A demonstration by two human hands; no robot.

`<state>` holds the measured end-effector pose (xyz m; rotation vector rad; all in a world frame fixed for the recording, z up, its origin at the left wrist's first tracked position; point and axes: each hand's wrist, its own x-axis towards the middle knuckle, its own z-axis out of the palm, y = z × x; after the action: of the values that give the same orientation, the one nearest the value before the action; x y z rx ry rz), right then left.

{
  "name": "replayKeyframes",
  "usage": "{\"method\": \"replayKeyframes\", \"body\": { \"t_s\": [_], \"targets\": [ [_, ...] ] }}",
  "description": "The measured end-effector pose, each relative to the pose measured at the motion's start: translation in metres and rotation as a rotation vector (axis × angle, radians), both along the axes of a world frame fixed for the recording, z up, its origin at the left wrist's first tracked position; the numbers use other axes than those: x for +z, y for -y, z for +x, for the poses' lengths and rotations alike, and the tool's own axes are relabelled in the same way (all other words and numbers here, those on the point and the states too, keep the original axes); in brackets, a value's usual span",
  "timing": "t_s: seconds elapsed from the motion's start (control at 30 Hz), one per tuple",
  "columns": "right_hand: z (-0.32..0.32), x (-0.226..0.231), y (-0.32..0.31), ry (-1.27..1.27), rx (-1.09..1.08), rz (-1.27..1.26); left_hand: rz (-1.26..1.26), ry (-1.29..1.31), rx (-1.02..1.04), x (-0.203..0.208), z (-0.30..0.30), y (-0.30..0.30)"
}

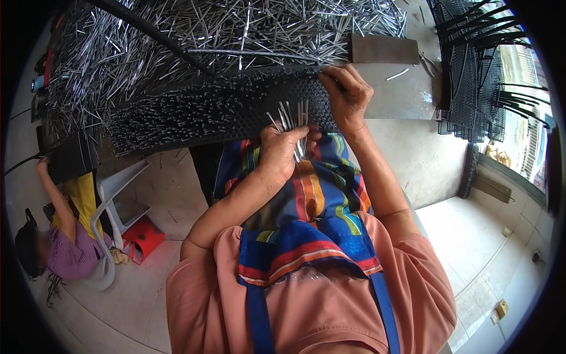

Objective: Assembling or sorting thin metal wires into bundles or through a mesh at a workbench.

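pile of loose metal pins [177, 41] covers the bench top | flat metal block [384, 49] lies at the pile's right edge | stack of black mesh panels [477, 76] stands at right | white plastic chair [115, 203] and red stool [142, 237] on the floor, lower left | another person [62, 242] works beside them

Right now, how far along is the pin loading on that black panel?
Done: much of the black perforated panel already bristles with inserted pins. In hand: the left hand grips a bundle of metal pins; the right hand presses the panel's edge. Left: a large loose pin pile remains behind.
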<state>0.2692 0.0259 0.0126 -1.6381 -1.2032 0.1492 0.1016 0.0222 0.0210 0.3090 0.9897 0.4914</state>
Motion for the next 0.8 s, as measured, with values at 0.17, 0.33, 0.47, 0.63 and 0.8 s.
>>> {"method": "replayKeyframes", "body": {
  "t_s": [0.17,0.33,0.47,0.63,0.8],
  "targets": [
    [0.009,0.01,-0.001,0.324,0.147,-0.059,-0.032,0.023,-0.002,-0.003,0.001,-0.004],
    [0.008,0.006,0.015,0.46,0.105,-0.179,-0.022,0.056,0.014,-0.007,0.004,-0.005],
    [0.0,0.006,0.033,-0.63,0.215,-0.561,0.008,0.083,-0.024,0.001,0.006,-0.005],
    [0.001,0.01,0.043,-0.97,0.146,-0.479,0.017,0.094,-0.035,0.005,0.01,-0.001],
    [0.01,0.019,0.034,-0.897,-0.08,-0.216,-0.024,0.032,-0.033,-0.004,0.008,0.0]
  ]
}}
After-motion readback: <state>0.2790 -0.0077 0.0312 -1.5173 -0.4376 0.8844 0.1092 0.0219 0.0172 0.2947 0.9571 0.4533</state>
